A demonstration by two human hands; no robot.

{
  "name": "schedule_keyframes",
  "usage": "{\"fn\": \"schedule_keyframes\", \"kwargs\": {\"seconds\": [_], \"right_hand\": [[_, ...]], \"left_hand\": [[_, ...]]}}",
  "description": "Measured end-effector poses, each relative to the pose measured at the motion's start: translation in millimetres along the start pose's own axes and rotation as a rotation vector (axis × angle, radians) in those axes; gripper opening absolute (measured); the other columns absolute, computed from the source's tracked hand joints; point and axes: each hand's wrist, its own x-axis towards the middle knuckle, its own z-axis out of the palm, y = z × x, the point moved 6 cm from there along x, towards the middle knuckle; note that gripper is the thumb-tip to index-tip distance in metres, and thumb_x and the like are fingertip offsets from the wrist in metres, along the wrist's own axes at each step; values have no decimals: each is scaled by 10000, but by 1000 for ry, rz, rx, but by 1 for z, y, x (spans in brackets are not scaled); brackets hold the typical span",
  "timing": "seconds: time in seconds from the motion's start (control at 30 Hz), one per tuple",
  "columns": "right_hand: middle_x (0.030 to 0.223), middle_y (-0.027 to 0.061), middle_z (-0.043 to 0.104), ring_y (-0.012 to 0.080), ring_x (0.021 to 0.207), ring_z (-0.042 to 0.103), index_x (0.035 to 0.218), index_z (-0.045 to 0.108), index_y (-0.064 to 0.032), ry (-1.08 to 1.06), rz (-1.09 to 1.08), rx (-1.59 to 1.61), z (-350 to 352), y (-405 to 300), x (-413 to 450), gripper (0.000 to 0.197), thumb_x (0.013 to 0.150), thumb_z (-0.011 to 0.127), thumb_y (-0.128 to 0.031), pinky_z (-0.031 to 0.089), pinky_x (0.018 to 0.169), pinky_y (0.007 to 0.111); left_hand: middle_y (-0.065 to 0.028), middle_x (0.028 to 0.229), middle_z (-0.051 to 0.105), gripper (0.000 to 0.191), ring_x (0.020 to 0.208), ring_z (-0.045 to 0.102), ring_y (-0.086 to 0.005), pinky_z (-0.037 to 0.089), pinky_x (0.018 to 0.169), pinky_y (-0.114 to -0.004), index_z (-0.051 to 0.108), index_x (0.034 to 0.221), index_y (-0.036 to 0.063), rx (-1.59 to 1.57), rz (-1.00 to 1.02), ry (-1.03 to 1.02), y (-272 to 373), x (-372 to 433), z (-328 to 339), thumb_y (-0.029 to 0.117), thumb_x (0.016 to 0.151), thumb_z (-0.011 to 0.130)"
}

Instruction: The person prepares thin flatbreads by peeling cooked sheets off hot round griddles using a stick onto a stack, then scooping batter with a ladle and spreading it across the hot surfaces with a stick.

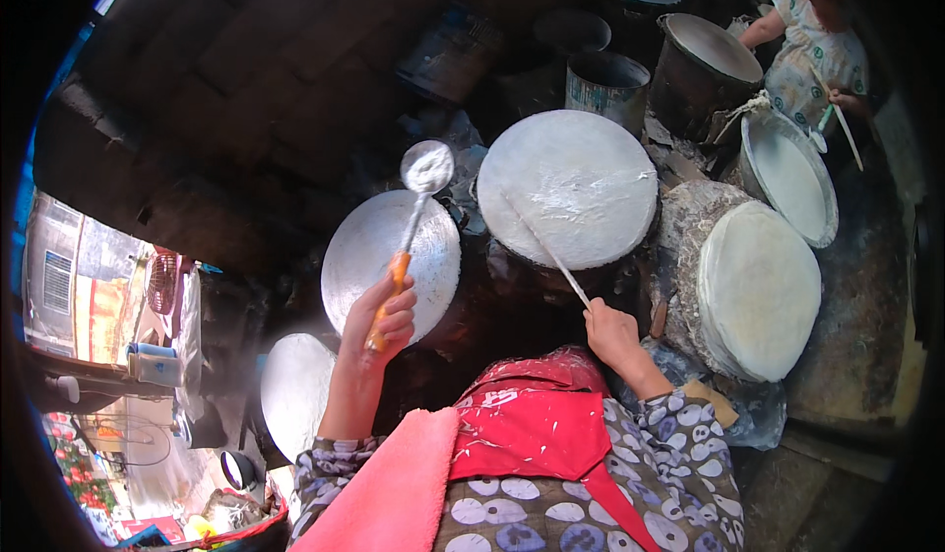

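Note:
My left hand [384,319] is closed on the orange handle of a metal ladle [427,167], whose bowl is coated with white matter. The ladle is raised over a round, pale metal lid or pan [354,256]. My right hand [614,332] grips a thin pale stick [550,249]; its far part lies over a round griddle [568,160] covered with a white layer, wrinkled near the middle. Whether the stick touches the layer, I cannot tell. To the right are a stack of thin white round sheets [760,293] and a metal basin of white liquid [790,171].
Another pale round surface [295,389] lies at lower left. Beyond the griddle stand a worn metal drum [607,98] and a dark lidded vessel [686,87]. A person [816,57] holding sticks is at upper right. A cluttered opening [111,293] lies left.

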Motion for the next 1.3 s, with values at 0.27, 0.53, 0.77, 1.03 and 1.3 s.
{"fn": "schedule_keyframes", "kwargs": {"seconds": [0.27,0.53,0.77,1.03,1.3], "right_hand": [[770,208,665,414,762,655,939,510,-11,58,284,-146,-29,70,10,221,932,466,-228,499,703,514],[711,223,633,424,688,626,895,484,-28,216,236,-34,-25,96,16,205,920,486,-232,478,622,528],[706,212,635,430,686,624,940,499,-52,294,138,181,-24,77,19,216,934,483,-268,456,627,548],[654,233,584,456,637,566,827,520,-55,157,35,245,-9,47,10,290,963,467,-305,436,599,533],[554,15,461,91,369,408,944,571,-27,-219,425,1160,26,92,-27,419,1005,391,-401,336,352,219]], "left_hand": [[17,651,394,302,407,356,-42,344,382,-191,455,1068,-2,35,79,166,1,-16,-17,283,1020,365],[35,632,377,240,398,327,-33,294,353,-161,465,1040,31,7,150,284,-10,-25,-10,261,1013,399],[8,651,413,300,398,378,-47,360,373,-193,439,1079,-9,-88,150,250,-12,-32,-7,275,1019,364],[9,649,413,290,397,375,-49,344,362,-185,447,1077,2,-37,159,281,-10,-49,-22,275,1017,371],[11,652,413,295,398,365,-48,347,364,-190,458,1090,-2,-50,136,261,-9,-59,-35,271,1014,377]]}}
